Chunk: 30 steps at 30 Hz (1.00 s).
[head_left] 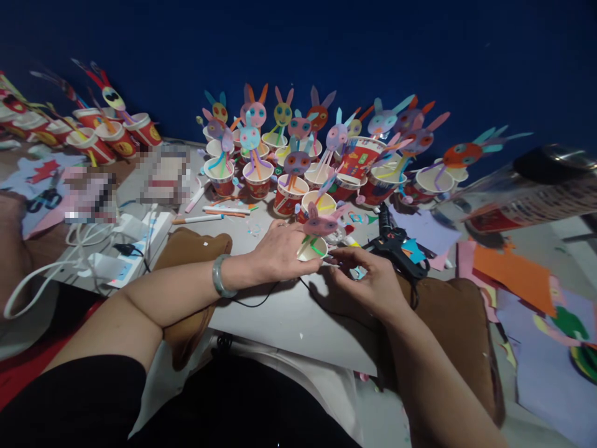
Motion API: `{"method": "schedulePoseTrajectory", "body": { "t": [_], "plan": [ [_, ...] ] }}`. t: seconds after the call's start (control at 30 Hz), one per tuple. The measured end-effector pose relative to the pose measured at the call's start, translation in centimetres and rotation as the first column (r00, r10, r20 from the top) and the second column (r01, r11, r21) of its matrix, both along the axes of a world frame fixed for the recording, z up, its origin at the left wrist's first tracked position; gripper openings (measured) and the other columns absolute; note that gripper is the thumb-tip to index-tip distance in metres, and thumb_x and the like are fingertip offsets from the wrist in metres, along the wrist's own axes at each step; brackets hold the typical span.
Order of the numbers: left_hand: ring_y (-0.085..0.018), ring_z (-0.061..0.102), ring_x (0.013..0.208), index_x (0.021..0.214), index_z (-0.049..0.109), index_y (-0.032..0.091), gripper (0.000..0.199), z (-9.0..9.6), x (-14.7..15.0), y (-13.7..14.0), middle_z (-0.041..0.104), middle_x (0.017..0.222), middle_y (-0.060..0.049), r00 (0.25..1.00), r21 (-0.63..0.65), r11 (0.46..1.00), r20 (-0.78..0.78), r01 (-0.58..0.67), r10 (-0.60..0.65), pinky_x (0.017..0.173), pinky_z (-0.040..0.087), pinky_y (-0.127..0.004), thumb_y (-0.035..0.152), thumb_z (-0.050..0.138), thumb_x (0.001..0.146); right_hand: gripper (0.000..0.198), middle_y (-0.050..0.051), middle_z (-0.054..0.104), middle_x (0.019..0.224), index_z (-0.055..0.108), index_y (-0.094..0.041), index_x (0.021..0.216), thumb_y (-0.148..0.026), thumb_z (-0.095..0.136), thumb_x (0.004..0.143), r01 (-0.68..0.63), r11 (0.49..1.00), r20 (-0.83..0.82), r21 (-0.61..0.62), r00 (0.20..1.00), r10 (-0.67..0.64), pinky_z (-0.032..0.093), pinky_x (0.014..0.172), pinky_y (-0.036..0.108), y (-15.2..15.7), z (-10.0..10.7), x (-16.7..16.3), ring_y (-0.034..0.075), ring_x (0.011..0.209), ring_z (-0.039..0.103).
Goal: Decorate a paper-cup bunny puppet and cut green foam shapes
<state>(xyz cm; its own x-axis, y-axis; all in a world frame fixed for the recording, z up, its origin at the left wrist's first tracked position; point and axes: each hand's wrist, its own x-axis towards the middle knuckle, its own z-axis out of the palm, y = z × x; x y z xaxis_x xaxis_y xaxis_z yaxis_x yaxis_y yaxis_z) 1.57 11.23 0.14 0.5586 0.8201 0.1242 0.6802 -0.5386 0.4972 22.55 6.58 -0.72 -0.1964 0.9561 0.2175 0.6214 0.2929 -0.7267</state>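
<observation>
In the middle of the table stands a paper cup [311, 250] with a pink paper rabbit head [321, 225] above it and a green strip inside. My left hand [282, 254] is closed around the cup's left side, thumb near the front rim. Close to the cup's right side is my right hand [366, 279], its thumb and fingertips curled together in a pinch. What sits between those fingertips is too small to tell. A black glue gun [396, 246] lies just beyond my right hand.
Several rabbit cups [259, 177] stand along the blue wall. More decorated cups [124, 134] are at far left, near a white power strip [144, 246]. Brown cushions [452, 336] lie under my forearms. Orange paper [513, 277] and a clear bottle [527, 193] are right. Another person's arm [13, 249] shows left.
</observation>
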Motion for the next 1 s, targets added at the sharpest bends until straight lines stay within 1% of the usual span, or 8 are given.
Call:
{"method": "schedulePoseTrajectory", "body": {
  "t": [0.1, 0.27, 0.33, 0.53, 0.73, 0.83, 0.93, 1.0],
  "plan": [
    [-0.028, 0.061, 0.112, 0.115, 0.064, 0.019, 0.044, 0.0, 0.0, 0.0, 0.069, 0.114, -0.01, 1.0, 0.001, 1.0, 0.014, 0.003, -0.003, 0.104, 0.039, -0.047, 0.046, 0.06, 0.081, 0.023, 0.005, 0.076, 0.08, 0.071, -0.019, 0.096, -0.03, 0.07, 0.076, 0.001, 1.0, 0.017, 0.002, 1.0, -0.002, 0.054, 0.062, 0.03, 0.0, -0.1, 0.1, 0.018, 0.064, 0.067],
    [-0.028, 0.062, 0.112, 0.115, 0.065, 0.018, 0.044, 0.1, 0.0, 0.0, 0.07, 0.114, -0.01, 1.0, -0.004, 1.0, 0.009, 0.004, -0.004, 0.103, 0.039, -0.046, 0.047, 0.061, 0.081, 0.011, 0.002, 0.072, 0.071, 0.07, -0.02, 0.084, -0.028, 0.068, 0.079, -0.001, 1.0, -0.018, 0.029, 1.0, 0.002, 0.05, 0.055, 0.026, 0.0, -0.2, -0.8, 0.015, 0.057, 0.062],
    [-0.029, 0.062, 0.112, 0.114, 0.065, 0.018, 0.045, 0.1, 0.0, 0.0, 0.07, 0.114, -0.01, 1.0, -0.011, 1.0, 0.0, 0.007, -0.007, 0.103, 0.039, -0.047, 0.048, 0.06, 0.081, 0.009, 0.002, 0.071, 0.068, 0.07, -0.02, 0.082, -0.027, 0.066, 0.08, 0.012, 0.999, -0.039, 0.035, 0.999, -0.011, 0.049, 0.054, 0.026, -0.1, -0.3, -1.0, 0.015, 0.056, 0.062],
    [-0.029, 0.061, 0.113, 0.115, 0.065, 0.018, 0.046, 0.1, -0.1, -0.1, 0.07, 0.115, -0.01, 1.0, -0.004, 1.0, -0.001, 0.013, -0.013, 0.103, 0.038, -0.046, 0.048, 0.061, 0.081, 0.012, 0.002, 0.071, 0.067, 0.069, -0.02, 0.079, -0.029, 0.063, 0.083, 0.029, 0.999, -0.068, 0.024, 0.997, -0.027, 0.049, 0.055, 0.027, 0.1, -0.6, -1.1, 0.015, 0.056, 0.061],
    [-0.028, 0.061, 0.115, 0.124, 0.061, 0.02, 0.051, 0.2, -0.1, -0.1, 0.069, 0.118, -0.008, 0.999, -0.001, 1.0, 0.026, 0.019, -0.019, 0.104, 0.039, -0.046, 0.046, 0.061, 0.081, 0.016, 0.002, 0.069, 0.064, 0.067, -0.019, 0.074, -0.029, 0.061, 0.085, 0.026, 0.999, -0.064, 0.036, 0.998, -0.023, 0.047, 0.054, 0.026, 0.2, -0.5, -1.3, 0.014, 0.054, 0.059],
    [-0.028, 0.061, 0.114, 0.122, 0.063, 0.018, 0.049, 0.3, 0.0, -0.1, 0.069, 0.118, -0.009, 1.0, -0.011, 1.0, 0.016, 0.01, -0.01, 0.105, 0.038, -0.047, 0.046, 0.061, 0.081, 0.016, 0.002, 0.069, 0.064, 0.068, -0.019, 0.074, -0.029, 0.06, 0.085, 0.031, 0.999, -0.067, 0.027, 0.997, -0.029, 0.047, 0.055, 0.025, 0.2, -0.5, -1.3, 0.014, 0.056, 0.06],
    [-0.029, 0.062, 0.113, 0.117, 0.064, 0.017, 0.047, 0.4, 0.0, -0.1, 0.07, 0.116, -0.01, 1.0, -0.02, 1.0, 0.009, 0.005, -0.005, 0.105, 0.038, -0.047, 0.046, 0.061, 0.081, 0.012, 0.002, 0.071, 0.067, 0.069, -0.018, 0.081, -0.028, 0.064, 0.08, 0.029, 1.0, -0.085, -0.006, 0.996, -0.03, 0.049, 0.055, 0.024, 0.1, -0.5, -1.1, 0.014, 0.056, 0.062],
    [-0.029, 0.062, 0.113, 0.116, 0.065, 0.017, 0.046, 0.3, 0.0, -0.1, 0.07, 0.116, -0.01, 1.0, -0.025, 1.0, 0.01, 0.003, -0.003, 0.105, 0.039, -0.047, 0.046, 0.061, 0.081, 0.013, 0.002, 0.071, 0.069, 0.07, -0.018, 0.085, -0.028, 0.067, 0.077, 0.028, 0.999, -0.102, -0.027, 0.994, -0.03, 0.05, 0.055, 0.024, 0.1, -0.5, -0.9, 0.014, 0.056, 0.063]
  ]
}}
